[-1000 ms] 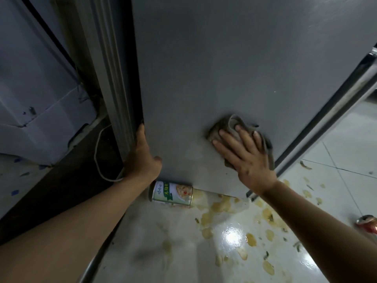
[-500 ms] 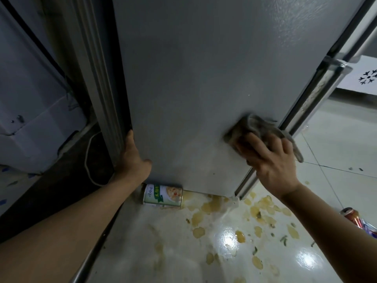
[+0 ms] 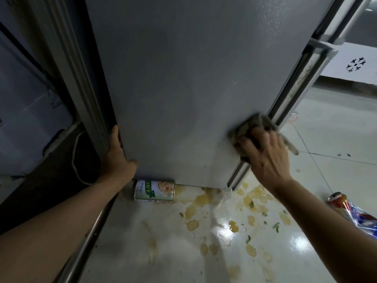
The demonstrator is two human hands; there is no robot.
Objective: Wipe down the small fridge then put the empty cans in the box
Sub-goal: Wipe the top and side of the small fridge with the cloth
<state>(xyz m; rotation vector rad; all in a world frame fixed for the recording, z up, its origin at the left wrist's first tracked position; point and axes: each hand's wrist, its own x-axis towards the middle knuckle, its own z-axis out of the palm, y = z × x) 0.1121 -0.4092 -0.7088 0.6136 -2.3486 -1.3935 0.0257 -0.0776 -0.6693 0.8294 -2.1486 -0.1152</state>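
1. Glossy pale floor tiles (image 3: pixel 336 127) lie under you, splashed with yellowish spills (image 3: pixel 206 199) near the base of the fridge.
2. Your left hand (image 3: pixel 116 158) holds the fridge (image 3: pixel 183 78) at its lower left edge — fingers wrapped behind the edge, thumb on the grey side panel.
3. Your right hand (image 3: pixel 265 156) presses a grey rag (image 3: pixel 251 125) against the panel's lower right corner, fingers curled over the cloth.
4. One can (image 3: pixel 154 190) with a green-and-white label lies on its side, touching the fridge's bottom edge just below your left wrist.
5. Another can (image 3: pixel 337 201) — red and crushed — lies on the floor at the right, beside a shiny wrapper (image 3: pixel 363 219).
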